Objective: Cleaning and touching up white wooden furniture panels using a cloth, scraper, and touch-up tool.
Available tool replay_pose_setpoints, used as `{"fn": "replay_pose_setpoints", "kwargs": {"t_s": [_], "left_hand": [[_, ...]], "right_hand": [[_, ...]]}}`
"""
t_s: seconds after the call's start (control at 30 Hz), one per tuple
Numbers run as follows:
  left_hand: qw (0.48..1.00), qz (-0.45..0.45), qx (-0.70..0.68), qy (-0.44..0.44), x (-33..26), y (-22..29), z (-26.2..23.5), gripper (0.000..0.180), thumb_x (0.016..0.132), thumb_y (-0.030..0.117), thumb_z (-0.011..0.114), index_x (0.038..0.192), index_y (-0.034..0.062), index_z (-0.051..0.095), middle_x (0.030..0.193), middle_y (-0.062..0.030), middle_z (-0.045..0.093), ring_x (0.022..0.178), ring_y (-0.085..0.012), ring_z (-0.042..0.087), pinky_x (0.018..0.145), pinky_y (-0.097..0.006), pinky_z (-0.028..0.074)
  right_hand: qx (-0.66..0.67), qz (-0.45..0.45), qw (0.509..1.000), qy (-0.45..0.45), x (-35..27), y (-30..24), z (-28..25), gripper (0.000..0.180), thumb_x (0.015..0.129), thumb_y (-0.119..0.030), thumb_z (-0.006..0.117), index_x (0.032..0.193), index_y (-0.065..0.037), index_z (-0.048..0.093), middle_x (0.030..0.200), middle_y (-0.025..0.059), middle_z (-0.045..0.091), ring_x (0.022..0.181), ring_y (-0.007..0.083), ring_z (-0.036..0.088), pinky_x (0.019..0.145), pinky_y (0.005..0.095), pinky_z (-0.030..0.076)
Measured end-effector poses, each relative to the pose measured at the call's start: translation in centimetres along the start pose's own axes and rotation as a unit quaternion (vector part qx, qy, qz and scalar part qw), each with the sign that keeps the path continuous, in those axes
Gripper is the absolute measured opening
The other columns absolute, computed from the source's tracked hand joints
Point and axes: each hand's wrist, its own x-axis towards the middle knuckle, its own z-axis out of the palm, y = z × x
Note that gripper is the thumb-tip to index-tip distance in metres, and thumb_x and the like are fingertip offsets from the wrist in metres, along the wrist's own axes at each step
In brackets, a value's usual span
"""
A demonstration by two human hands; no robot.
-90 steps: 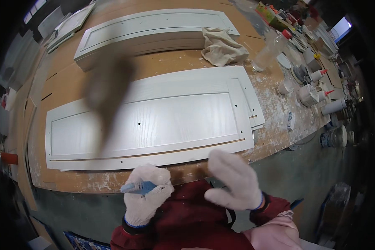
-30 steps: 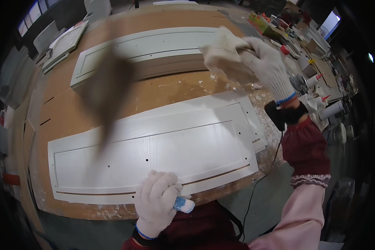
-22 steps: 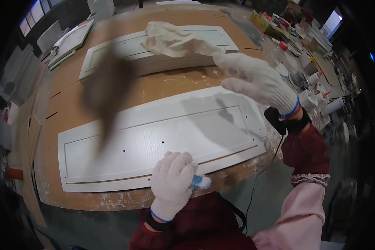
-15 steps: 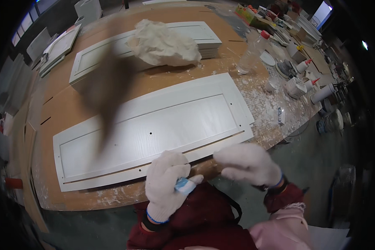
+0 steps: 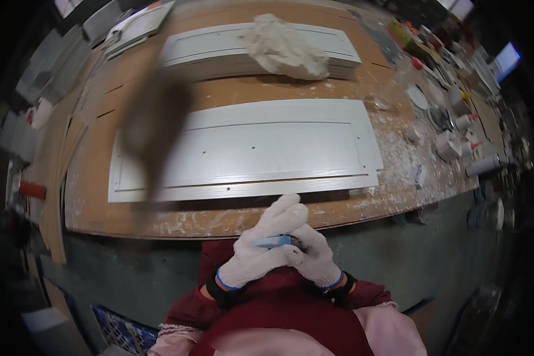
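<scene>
Both my hands wear white knit gloves and meet close to my chest, below the workbench edge. My left hand [image 5: 260,246] is closed around a small light-blue object [image 5: 273,241]. My right hand [image 5: 315,256] touches that same object from the right, fingers curled against it. In front of me a long white cabinet door panel [image 5: 249,151] lies flat on the brown workbench [image 5: 95,196]. A crumpled off-white rag [image 5: 285,50] rests on a second white panel [image 5: 219,47] at the back of the bench.
Jars, bottles and small containers [image 5: 457,127] crowd the right end of the bench, amid white dust and splatter. An orange object [image 5: 32,190] sits at the far left. Boards [image 5: 130,24] lie at the back left. A dark blurred smear [image 5: 154,124] covers part of the view.
My right hand picked up the rag, swung it left and dropped it on the far panel, then came back down to join my left hand at the blue object.
</scene>
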Motion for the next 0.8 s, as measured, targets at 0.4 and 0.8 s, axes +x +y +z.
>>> {"fn": "replay_pose_setpoints", "kwargs": {"t_s": [0.4,0.8], "left_hand": [[0.993,-0.078,0.045,0.077,-3.4,2.9,-4.0,0.043,0.080,0.004,0.073,0.122,0.0002,0.062,0.130,-0.0154,0.057,0.122,-0.0247,0.054,0.103,-0.034,0.042],[0.990,0.025,0.103,0.087,-3.8,3.5,-6.5,0.060,0.080,0.008,0.077,0.134,0.0001,0.052,0.141,-0.0174,0.045,0.130,-0.0270,0.043,0.108,-0.035,0.034]], "right_hand": [[-0.187,0.045,0.967,-0.168,4.2,-1.6,0.9,0.034,0.079,-0.004,0.072,0.112,-0.005,0.065,0.099,0.0134,0.064,0.088,0.0258,0.064,0.078,0.0338,0.051],[-0.133,0.122,0.958,-0.221,7.2,-0.6,3.9,0.043,0.079,-0.008,0.070,0.121,-0.004,0.060,0.103,0.0119,0.066,0.090,0.0202,0.065,0.082,0.0333,0.052]]}}
